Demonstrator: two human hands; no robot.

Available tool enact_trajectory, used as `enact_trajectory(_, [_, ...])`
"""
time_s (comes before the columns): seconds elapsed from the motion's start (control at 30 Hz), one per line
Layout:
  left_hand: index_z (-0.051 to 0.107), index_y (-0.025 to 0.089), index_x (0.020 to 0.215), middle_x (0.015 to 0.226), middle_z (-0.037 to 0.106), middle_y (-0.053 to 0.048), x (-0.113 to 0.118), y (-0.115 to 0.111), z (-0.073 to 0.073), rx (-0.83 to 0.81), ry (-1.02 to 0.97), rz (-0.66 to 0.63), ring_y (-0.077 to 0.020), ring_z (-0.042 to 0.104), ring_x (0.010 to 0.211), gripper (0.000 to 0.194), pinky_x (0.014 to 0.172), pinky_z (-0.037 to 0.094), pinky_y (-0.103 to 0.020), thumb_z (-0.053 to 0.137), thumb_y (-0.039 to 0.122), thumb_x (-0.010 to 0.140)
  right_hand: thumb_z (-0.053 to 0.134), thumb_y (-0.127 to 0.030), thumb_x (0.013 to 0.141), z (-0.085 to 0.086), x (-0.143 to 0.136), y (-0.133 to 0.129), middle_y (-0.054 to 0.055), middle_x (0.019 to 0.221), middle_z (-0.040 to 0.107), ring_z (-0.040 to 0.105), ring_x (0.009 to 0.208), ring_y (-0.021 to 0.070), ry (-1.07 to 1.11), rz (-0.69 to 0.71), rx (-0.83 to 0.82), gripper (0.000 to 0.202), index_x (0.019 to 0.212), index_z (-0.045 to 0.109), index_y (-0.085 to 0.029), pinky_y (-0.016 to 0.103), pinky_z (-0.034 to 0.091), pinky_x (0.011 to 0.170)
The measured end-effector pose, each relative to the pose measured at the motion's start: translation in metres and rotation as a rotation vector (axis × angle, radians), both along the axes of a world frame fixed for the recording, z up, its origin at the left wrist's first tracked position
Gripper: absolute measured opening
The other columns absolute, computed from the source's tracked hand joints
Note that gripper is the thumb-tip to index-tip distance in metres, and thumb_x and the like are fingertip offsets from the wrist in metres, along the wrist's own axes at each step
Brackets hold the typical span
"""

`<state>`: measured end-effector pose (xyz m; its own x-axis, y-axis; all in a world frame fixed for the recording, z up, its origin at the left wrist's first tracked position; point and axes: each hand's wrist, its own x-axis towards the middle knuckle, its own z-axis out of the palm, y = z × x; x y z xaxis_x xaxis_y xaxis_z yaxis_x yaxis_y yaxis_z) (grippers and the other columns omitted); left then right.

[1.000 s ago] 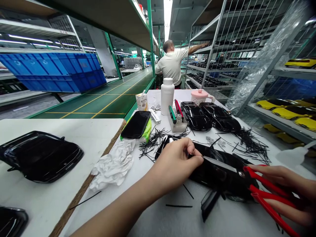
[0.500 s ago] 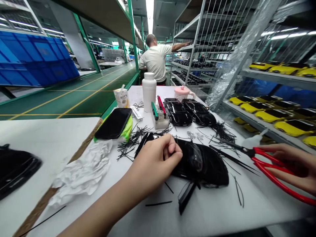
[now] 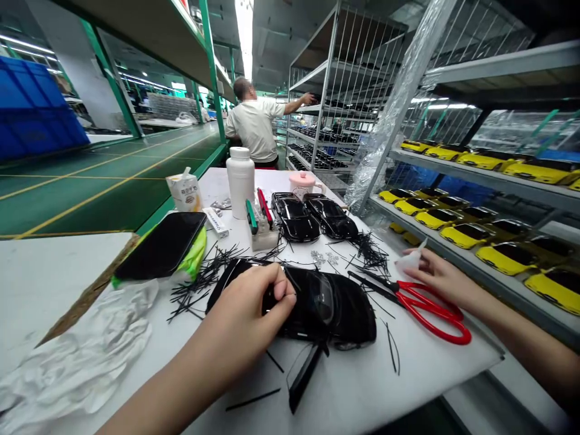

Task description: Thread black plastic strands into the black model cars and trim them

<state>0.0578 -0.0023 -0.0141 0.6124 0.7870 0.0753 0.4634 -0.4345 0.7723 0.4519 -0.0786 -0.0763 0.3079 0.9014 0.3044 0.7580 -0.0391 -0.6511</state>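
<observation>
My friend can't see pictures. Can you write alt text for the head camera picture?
A person's left hand rests on a shiny black toy car body on a white table, while the right hand touches a small white piece beside red-handled scissors lying flat. Black plastic strips are scattered about.

The small carton in the upper left middle of the frame carries printed characters on its face, too small and blurred to read; the flat white box beside it likewise; nothing else bears legible text
</observation>
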Motion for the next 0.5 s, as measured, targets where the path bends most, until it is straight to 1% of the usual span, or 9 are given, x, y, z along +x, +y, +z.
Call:
enact_trajectory(0.07, [0.036,0.023,0.072,0.086,0.066,0.001,0.0,-0.002,0.003,-0.008,0.004,0.013,-0.0203,0.055,0.086,0.025,0.076,0.036,-0.031,0.052,0.026,0.091,0.067,-0.057,0.088,0.006,-0.015,0.01,0.007,0.087,0.077,0.077,0.077,0.0262,0.112,0.1,-0.005,0.036,0.104,0.059,-0.026,0.034,0.063,0.066])
enact_trajectory(0.13, [0.036,0.023,0.072,0.085,0.066,0.001,-0.001,-0.002,0.006,-0.014,0.002,0.026,-0.0205,0.056,0.086,0.025,0.077,0.037,-0.031,0.054,0.024,0.089,0.061,-0.055,0.094,0.02,-0.039,0.015,0.007,0.096,0.079,0.075,0.078,0.0222,0.204,0.175,0.012,0.031,0.109,0.054,-0.029,0.032,0.062,0.067])
enact_trajectory(0.2, [0.036,0.023,0.071,0.082,0.064,0.002,-0.002,0.0,0.007,-0.014,-0.001,0.041,-0.0197,0.055,0.083,0.026,0.075,0.036,-0.031,0.056,0.022,0.088,0.064,-0.052,0.093,0.039,-0.071,0.013,0.004,0.101,0.078,0.069,0.067,0.017,0.237,0.236,0.025,0.031,0.114,0.056,-0.031,0.027,0.058,0.057])
enact_trajectory(0.23, [0.037,0.023,0.071,0.081,0.063,0.002,-0.003,0.001,0.007,-0.016,0.002,0.048,-0.0193,0.055,0.081,0.025,0.074,0.036,-0.031,0.056,0.021,0.087,0.07,-0.05,0.089,0.048,-0.088,0.011,0.002,0.095,0.077,0.068,0.067,0.0167,0.224,0.269,0.037,0.033,0.115,0.061,-0.031,0.025,0.056,0.055])
enact_trajectory(0.27, [0.038,0.023,0.071,0.08,0.062,0.002,-0.004,0.002,0.007,-0.018,0.006,0.053,-0.019,0.055,0.079,0.024,0.073,0.036,-0.03,0.056,0.021,0.087,0.073,-0.048,0.087,0.056,-0.105,0.01,0.001,0.089,0.076,0.069,0.067,0.0169,0.136,0.304,0.114,0.03,0.111,0.066,-0.032,0.023,0.056,0.053])
enact_trajectory(0.3, [0.039,0.023,0.071,0.079,0.062,0.002,-0.005,0.003,0.006,-0.021,0.009,0.051,-0.0188,0.055,0.078,0.023,0.072,0.036,-0.03,0.055,0.02,0.087,0.075,-0.046,0.086,0.063,-0.122,0.008,0.0,0.087,0.076,0.068,0.062,0.016,0.044,0.357,0.188,0.024,0.105,0.069,-0.033,0.022,0.053,0.047])
enact_trajectory(0.33, [0.04,0.023,0.071,0.079,0.063,0.002,-0.005,0.004,0.006,-0.026,0.009,0.046,-0.0186,0.055,0.077,0.022,0.071,0.036,-0.03,0.055,0.019,0.086,0.074,-0.045,0.087,0.066,-0.138,0.008,-0.002,0.079,0.074,0.065,0.053,0.0144,-0.005,0.459,0.218,0.017,0.099,0.07,-0.034,0.022,0.048,0.04])
enact_trajectory(0.4, [0.04,0.023,0.071,0.079,0.064,0.002,-0.007,0.005,0.004,-0.035,0.001,0.035,-0.0186,0.056,0.076,0.021,0.07,0.036,-0.029,0.055,0.016,0.085,0.068,-0.043,0.092,0.065,-0.163,0.01,-0.004,0.068,0.071,0.063,0.047,0.0138,-0.093,0.656,0.28,0.009,0.09,0.067,-0.034,0.022,0.047,0.038])
enact_trajectory(0.5, [0.042,0.023,0.07,0.076,0.064,0.002,-0.008,0.005,0.003,-0.028,0.0,0.042,-0.0183,0.055,0.073,0.021,0.067,0.034,-0.029,0.056,0.013,0.083,0.052,-0.04,0.101,0.05,-0.182,0.019,-0.001,0.065,0.07,0.067,0.051,0.016,-0.212,0.861,0.336,0.019,0.088,0.063,-0.031,0.026,0.052,0.046])
